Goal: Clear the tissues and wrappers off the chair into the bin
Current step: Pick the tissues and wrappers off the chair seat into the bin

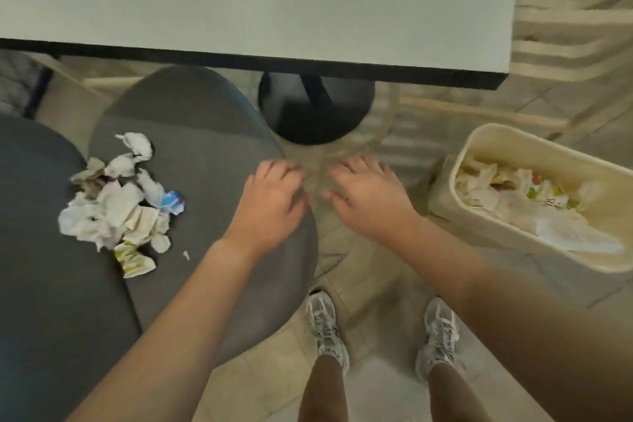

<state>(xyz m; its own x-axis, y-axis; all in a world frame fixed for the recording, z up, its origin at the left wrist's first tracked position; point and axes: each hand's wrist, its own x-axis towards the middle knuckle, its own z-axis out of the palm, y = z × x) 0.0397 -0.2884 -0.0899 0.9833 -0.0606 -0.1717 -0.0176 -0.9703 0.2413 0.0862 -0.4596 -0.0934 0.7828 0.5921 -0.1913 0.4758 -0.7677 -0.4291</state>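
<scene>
Left hand (pixel 270 205) and right hand (pixel 368 197) hover empty, fingers spread; wrappers (pixel 133 259) on chair (pixel 212 154), print unreadable.

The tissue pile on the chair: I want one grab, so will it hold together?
Probably not. The tissue pile is many separate crumpled pieces, likely light and floppy, so some should drop. The glossy wrappers may slip out.
</scene>
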